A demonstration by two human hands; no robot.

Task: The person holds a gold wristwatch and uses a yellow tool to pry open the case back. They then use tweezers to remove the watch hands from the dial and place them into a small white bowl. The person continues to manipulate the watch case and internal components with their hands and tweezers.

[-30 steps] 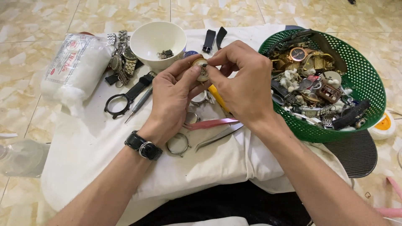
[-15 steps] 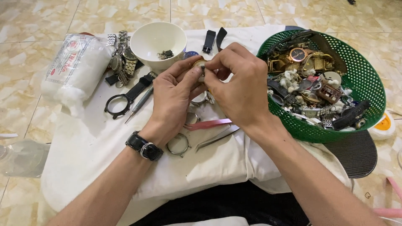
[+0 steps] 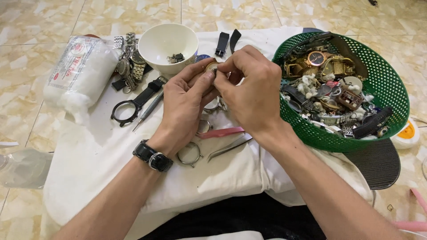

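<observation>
Both hands are up together just in front of the white bowl (image 3: 173, 42), working on a small round watch case (image 3: 211, 67) pinched between them. The left hand (image 3: 187, 100) cradles it from below, thumb and forefinger curled around its rim; the right hand (image 3: 251, 89) comes in from above, fingertips closed tight on the case's edge as if prying or pressing something small. What exactly sits under those fingertips I cannot tell, as the fingers cover it.

Judging by the spread, the job looks well under way but far from finished. A few tiny dark parts already lie inside the bowl, and a bare metal ring (image 3: 190, 154) lies on the white cloth (image 3: 89, 151) well this side of the bowl, near the left wrist. The pink tweezers (image 3: 221, 132) and steel tweezers (image 3: 229, 147) lie unused below the hands. Right of the bowl, the green basket (image 3: 387, 75) is still heaped with watches and bits. Left of the bowl sit a black strap with an empty bezel (image 3: 133, 104), a few metal-band watches (image 3: 129, 62) and a bag of cotton (image 3: 78, 73).
</observation>
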